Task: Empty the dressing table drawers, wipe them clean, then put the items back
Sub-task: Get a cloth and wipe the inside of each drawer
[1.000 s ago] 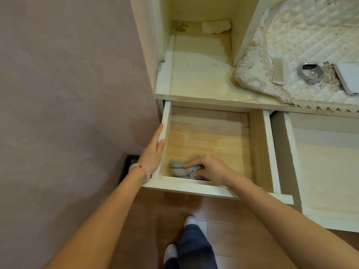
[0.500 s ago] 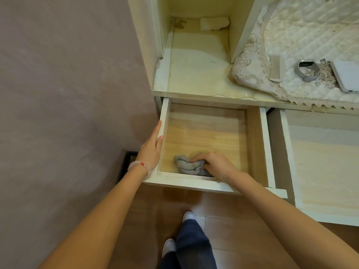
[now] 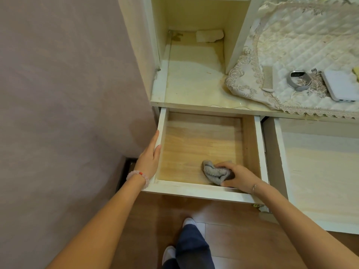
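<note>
Right hand (image 3: 240, 176) slid cloth (image 3: 213, 171) rightward in drawer (image 3: 194, 191).

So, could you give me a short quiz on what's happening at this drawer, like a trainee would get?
1. True or false: the right hand holds the grey cloth inside the open drawer.
2. What does the left hand rest against? A: the drawer's left wall. B: the tabletop. C: the grey cloth.
3. On the lace cover, what lies just left of the wristband?
Key: 1 true; 2 A; 3 the comb.
</note>
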A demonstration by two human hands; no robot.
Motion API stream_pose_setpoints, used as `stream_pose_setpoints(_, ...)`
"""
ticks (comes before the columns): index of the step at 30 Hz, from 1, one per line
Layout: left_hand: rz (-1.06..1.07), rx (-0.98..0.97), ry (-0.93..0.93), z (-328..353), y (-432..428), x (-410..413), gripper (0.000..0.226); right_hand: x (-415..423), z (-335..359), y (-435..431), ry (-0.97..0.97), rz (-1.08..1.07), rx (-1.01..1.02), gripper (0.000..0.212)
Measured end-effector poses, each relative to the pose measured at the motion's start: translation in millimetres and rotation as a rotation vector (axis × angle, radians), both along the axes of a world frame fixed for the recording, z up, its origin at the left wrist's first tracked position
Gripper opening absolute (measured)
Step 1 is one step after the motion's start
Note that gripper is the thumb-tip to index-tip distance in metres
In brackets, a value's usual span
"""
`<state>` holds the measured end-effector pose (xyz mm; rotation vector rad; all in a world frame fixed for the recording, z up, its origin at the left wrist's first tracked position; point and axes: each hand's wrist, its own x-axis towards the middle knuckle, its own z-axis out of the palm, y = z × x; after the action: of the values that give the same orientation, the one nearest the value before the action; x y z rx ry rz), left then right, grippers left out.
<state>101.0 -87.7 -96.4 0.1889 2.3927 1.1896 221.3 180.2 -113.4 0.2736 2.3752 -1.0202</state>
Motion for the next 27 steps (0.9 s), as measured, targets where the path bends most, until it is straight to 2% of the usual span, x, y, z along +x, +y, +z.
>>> stream_pose_setpoints(4,0.0,-0.034,0.03,-2,1,0,0.049,-7,-5,-7,0.085,-0.036,0.229,0.039)
stream_pose_setpoints(6,0.014,-0.028,0.034,-3,0,-1,0.048,-13,-4,-8,0.086,-0.071,0.229,0.037)
stream_pose_setpoints(9,0.031,-0.014,0.035,-2,-1,0,0.047,-22,-2,-8,0.1,-0.212,0.103,0.037)
stream_pose_setpoints(14,0.033,-0.118,0.108,13,0,7,0.05,-31,24,-13,0.24,-0.471,-0.258,0.027)
stream_pose_setpoints(19,0.06,-0.101,0.18,46,-2,16,0.046,-21,61,-14,0.353,-0.636,-0.438,0.026)
stream_pose_setpoints(23,-0.002,-0.148,0.289,80,-7,27,0.039,-3,90,-15,0.432,-0.728,-0.51,0.029)
stream_pose_setpoints(27,-0.118,-0.228,0.413,110,-5,44,0.039,19,116,-18,0.509,-0.781,-0.448,0.031)
